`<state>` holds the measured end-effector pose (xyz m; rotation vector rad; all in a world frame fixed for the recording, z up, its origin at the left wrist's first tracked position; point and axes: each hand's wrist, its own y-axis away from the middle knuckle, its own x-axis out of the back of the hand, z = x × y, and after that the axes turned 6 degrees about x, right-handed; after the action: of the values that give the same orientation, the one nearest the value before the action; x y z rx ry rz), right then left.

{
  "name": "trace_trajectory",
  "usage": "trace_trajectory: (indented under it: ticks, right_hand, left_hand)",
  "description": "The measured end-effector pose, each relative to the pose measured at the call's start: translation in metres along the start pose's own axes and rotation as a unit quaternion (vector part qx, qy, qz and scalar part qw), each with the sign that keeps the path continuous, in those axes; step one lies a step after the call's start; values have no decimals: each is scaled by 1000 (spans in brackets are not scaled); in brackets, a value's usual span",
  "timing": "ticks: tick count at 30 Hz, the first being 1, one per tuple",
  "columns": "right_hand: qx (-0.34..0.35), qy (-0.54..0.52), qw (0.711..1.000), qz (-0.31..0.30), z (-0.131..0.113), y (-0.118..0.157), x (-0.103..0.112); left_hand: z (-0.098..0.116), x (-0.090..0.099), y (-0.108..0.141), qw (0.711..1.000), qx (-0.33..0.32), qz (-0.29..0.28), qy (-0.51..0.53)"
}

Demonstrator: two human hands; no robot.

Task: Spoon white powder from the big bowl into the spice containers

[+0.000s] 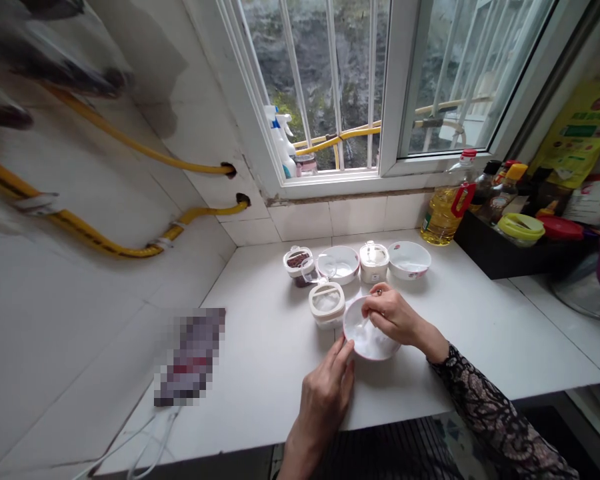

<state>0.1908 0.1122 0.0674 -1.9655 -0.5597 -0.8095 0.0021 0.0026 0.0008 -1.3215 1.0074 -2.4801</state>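
Observation:
A white bowl point(383, 348) with a pink rim stands on the counter and holds some white contents. My left hand point(326, 387) grips its near left rim, fingers together against the outer wall. Over the bowl, my right hand point(393, 313) is closed around the handle of what looks like a spoon point(365, 323); its lower end is inside the bowl and hard to make out. Just behind stands a lidded clear jar point(327, 305). Farther back are a jar of dark reddish grains point(299, 261), a bowl point(341, 264), a jar of white contents point(374, 262) and another bowl point(410, 260).
An oil bottle point(443, 213) stands at the back right beside a black rack point(495, 250) of sauce bottles. A blurred-out object point(193, 360) with white cables point(155, 440) lies on the left. Yellow pipes point(105, 243) run along the left wall; a barred window point(325, 87) is behind the counter.

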Motion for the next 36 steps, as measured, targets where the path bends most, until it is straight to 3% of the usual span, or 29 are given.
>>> trace_trajectory:
  ticks: [3,9,18,24,36]
  right_hand:
    - [-52,-28,998,-3,-2,0,-2]
    - [-177,-114,975,68,-4,-3,8]
    - [-338,-318,874,147,3,-4,8]
    - [-366,-362,840,170,6,-5,10]
    - [-354,-377,831,204,5,-7,8]
  left_hand:
    - [0,-1,0,1000,-4,3,-1]
    - [0,0,0,1000,-2,3,1]
    - [0,-1,0,1000,-2,10,1]
    - [1,0,-1,1000,0,2,4]
    - [0,-1,1,1000,-3,3,2]
